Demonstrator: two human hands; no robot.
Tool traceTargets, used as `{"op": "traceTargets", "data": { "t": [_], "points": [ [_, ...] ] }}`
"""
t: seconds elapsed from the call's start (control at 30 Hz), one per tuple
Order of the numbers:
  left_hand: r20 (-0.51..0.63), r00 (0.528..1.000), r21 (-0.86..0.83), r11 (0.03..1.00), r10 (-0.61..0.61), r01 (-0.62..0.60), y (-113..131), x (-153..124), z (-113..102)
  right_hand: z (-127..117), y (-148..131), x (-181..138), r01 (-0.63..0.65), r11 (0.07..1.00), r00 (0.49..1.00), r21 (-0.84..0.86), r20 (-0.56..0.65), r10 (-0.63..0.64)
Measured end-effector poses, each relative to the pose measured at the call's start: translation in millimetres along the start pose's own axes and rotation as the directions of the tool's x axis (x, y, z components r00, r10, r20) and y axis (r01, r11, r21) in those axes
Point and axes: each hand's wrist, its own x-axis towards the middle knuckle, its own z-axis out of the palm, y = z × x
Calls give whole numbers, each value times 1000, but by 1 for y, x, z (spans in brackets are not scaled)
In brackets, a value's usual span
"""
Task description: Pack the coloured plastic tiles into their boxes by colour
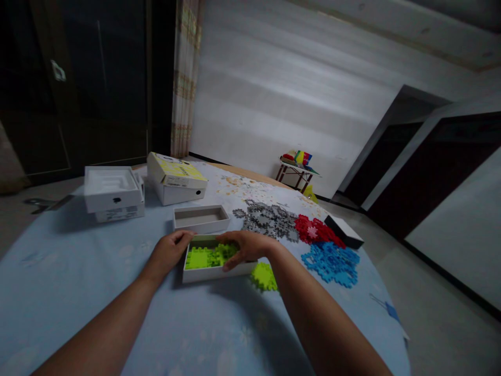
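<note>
Both hands down at a shallow white box (pixel 213 271) near the middle of a round table under a pale blue cloth (pixel 97 292). Left hand (pixel 169 251) curled against the box's left end, fingers resting on the far-left rim, not clamped tight so far as can be told. Right hand (pixel 246 246) laid over the box's right half, fingers bent down into it and touching the lime-green interlocking pieces (pixel 205 256) lying inside; whether any piece is actually pinched, impossible to tell. Hands apart, one at each end of the box. Just right of the box, on the cloth, a loose clump of lime-green pieces (pixel 264 277), partly hidden by the right forearm. Just beyond the box, an empty grey-lined tray (pixel 201 218). Farther right, three heaps of the same kind of pieces: grey (pixel 270 216), red (pixel 313 230), blue (pixel 332 262), the red touching both neighbours. At the red heap's far-right edge, a flat dark box with a white top (pixel 344 231). Far left, a white box with a moulded insert (pixel 113 192), and beside it a yellow-lidded box (pixel 176 177) tilted open. Off the table, against the far wall, a small stand with coloured things (pixel 297 166).
</note>
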Motion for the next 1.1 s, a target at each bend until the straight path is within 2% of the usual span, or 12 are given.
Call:
{"op": "traceTargets", "data": {
  "t": [0.1,0.23,0.4,0.5,0.67,0.83,1.0,1.1],
  "points": [
    [-6,1000,-7,1000,-1,1,1,-1,-1,2,7,-4,16,994,999,108,-51,-11],
    [-19,1000,-16,1000,-15,15,5,-1,0,5,14,-11,-54,983,984,175,-159,83],
    [-18,999,-31,999,-36,36,10,-3,0,8,5,-20,-176,984,954,-37,-254,161],
    [-10,999,-37,999,-37,36,9,-3,0,10,-3,-22,-194,975,954,-111,-253,161],
    [-12,1000,-21,999,-25,24,5,-1,0,15,-9,-21,-172,975,941,-139,-315,122],
    [-23,1000,-22,1000,-21,20,6,-1,0,14,-12,-22,-151,970,946,-189,-314,86],
    [-18,1000,-20,1000,-11,11,3,-1,0,10,-15,-21,-2,969,972,-245,-227,-56],
    [-13,1000,-17,1000,-6,6,-1,1,0,10,-11,-17,-16,979,984,-202,-176,-20]
  ]
}}
